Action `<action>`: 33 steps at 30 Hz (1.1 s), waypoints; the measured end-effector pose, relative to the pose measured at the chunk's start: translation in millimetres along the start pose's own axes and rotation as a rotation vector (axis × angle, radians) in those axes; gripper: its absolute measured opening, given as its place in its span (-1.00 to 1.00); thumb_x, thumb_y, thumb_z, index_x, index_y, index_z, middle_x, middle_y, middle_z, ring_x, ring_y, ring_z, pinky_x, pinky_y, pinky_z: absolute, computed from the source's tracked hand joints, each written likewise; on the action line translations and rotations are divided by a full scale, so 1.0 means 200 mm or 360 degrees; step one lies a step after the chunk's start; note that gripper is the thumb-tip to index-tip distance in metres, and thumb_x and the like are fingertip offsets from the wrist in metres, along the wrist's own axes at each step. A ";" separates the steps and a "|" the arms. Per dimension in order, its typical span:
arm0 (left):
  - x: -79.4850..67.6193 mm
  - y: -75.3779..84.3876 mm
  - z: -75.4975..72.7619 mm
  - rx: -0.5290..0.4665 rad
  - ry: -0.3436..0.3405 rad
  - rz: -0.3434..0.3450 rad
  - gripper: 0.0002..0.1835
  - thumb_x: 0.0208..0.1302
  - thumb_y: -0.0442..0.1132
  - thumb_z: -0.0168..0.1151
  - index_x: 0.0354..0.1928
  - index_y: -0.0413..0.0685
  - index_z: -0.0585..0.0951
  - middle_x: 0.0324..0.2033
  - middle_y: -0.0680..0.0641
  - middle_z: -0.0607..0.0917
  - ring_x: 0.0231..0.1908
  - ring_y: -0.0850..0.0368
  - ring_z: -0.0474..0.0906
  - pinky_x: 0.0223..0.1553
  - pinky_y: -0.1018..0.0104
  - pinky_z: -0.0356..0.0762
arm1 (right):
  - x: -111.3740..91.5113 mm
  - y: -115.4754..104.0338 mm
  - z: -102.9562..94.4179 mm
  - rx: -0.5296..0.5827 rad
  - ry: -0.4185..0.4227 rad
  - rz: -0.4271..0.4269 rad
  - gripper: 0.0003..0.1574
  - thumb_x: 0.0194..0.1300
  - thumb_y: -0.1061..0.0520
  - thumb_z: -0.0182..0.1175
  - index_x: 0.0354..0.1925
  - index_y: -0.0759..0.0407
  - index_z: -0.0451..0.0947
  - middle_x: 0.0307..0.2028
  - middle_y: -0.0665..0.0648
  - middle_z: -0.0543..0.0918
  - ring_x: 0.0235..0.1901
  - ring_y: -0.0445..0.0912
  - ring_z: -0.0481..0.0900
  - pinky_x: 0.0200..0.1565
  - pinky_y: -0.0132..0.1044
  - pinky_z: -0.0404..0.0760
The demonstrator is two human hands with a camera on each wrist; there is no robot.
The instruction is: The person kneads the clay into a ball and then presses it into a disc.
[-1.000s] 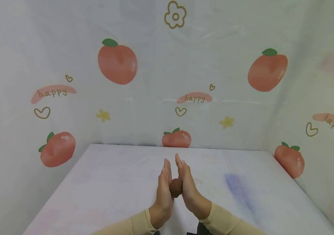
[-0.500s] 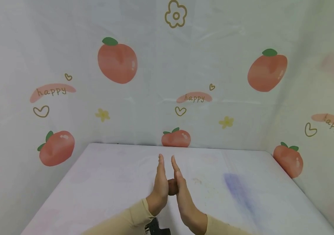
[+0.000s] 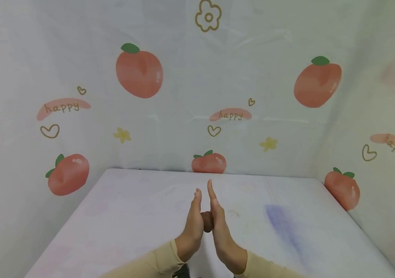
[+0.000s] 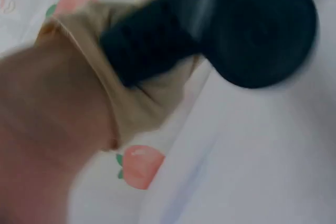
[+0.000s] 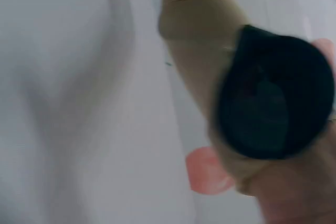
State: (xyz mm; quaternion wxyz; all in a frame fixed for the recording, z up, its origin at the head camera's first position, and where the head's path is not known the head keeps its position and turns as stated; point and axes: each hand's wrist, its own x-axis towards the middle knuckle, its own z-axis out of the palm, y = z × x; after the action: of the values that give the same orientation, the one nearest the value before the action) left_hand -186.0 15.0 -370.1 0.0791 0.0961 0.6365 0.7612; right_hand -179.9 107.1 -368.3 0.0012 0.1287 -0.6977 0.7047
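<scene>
Between my two flat palms sits a small brown ball [image 3: 207, 222], which looks like clay or dough, seen in the head view. My left hand [image 3: 193, 224] presses it from the left with fingers straight and pointing up and forward. From the right, my right hand [image 3: 220, 227] presses against it, its fingers straight too. Both hands are over the table, and the palms hide the ball's sides. In the left wrist view the left wrist [image 4: 58, 114] is blurred, and the ball is out of that picture. The right wrist view shows part of the right hand [image 5: 299, 192] at its lower corner.
A white table [image 3: 131, 216] with a bluish smear [image 3: 284, 227] on its right lies under the hands. Behind it hangs a white curtain [image 3: 183, 77] printed with red fruit. Dark wrist camera mounts [image 4: 262, 30] are strapped over the beige sleeves [image 3: 152, 260].
The hands slide against each other with the ball between them: the left hand moves forward and left, then back and right, while the right hand draws back, then forward slightly.
</scene>
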 end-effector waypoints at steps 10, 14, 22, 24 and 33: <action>-0.07 -0.05 0.02 -0.0179 -0.0238 0.0042 -0.15 0.50 0.25 -0.61 0.44 -0.38 0.04 0.52 -0.15 -0.29 0.49 -0.07 -0.56 0.39 -0.26 -0.58 | 0.12 -0.05 -0.08 0.0165 0.0170 -0.0258 -0.31 0.55 -0.20 -0.62 0.54 -0.11 -0.31 0.52 -0.14 -0.24 0.50 -0.19 -0.44 0.43 0.14 -0.47; -0.09 -0.04 0.02 -0.0101 -0.0317 0.0196 -0.24 0.53 0.18 -0.63 0.50 -0.27 -0.23 0.52 -0.15 -0.33 0.48 -0.05 -0.57 0.40 -0.23 -0.59 | 0.18 -0.05 -0.12 0.0144 0.0229 -0.0243 -0.31 0.55 -0.19 -0.62 0.54 -0.11 -0.32 0.52 -0.15 -0.26 0.49 -0.18 -0.46 0.43 0.14 -0.49; -0.02 -0.03 0.00 -0.0271 -0.0205 -0.0082 -0.23 0.53 0.15 -0.61 0.44 -0.38 0.09 0.07 -0.10 0.58 0.39 -0.07 0.16 0.46 -0.16 -0.22 | 0.14 -0.03 -0.08 0.0065 0.0188 -0.0176 -0.33 0.55 -0.22 -0.59 0.53 -0.21 -0.24 0.52 -0.20 -0.25 0.49 -0.19 -0.43 0.43 0.13 -0.46; 0.00 -0.02 0.00 -0.0299 -0.0148 -0.0092 -0.24 0.53 0.16 -0.57 0.45 -0.32 0.12 -0.24 0.01 0.66 0.05 0.19 0.45 0.44 -0.05 -0.02 | 0.11 -0.02 -0.05 0.0041 0.0145 -0.0171 -0.35 0.55 -0.22 -0.58 0.53 -0.26 -0.24 0.52 -0.23 -0.26 0.49 -0.15 -0.27 0.43 0.14 -0.38; -0.10 -0.07 0.03 0.0076 -0.0292 0.0308 -0.38 0.57 0.07 -0.64 0.52 -0.03 -0.30 0.39 -0.10 0.26 0.40 0.06 0.09 0.42 -0.21 -0.15 | 0.16 -0.03 -0.11 0.0108 0.0312 -0.0192 -0.35 0.55 -0.24 -0.58 0.52 -0.32 -0.29 0.52 -0.17 -0.22 0.50 -0.19 -0.41 0.43 0.15 -0.45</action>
State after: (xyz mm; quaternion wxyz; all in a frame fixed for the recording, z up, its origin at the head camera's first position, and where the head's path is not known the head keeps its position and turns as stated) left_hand -164.2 18.3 -382.9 0.0607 0.2281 0.6324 0.7378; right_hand -213.0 122.7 -356.8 0.1076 0.1010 -0.6609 0.7358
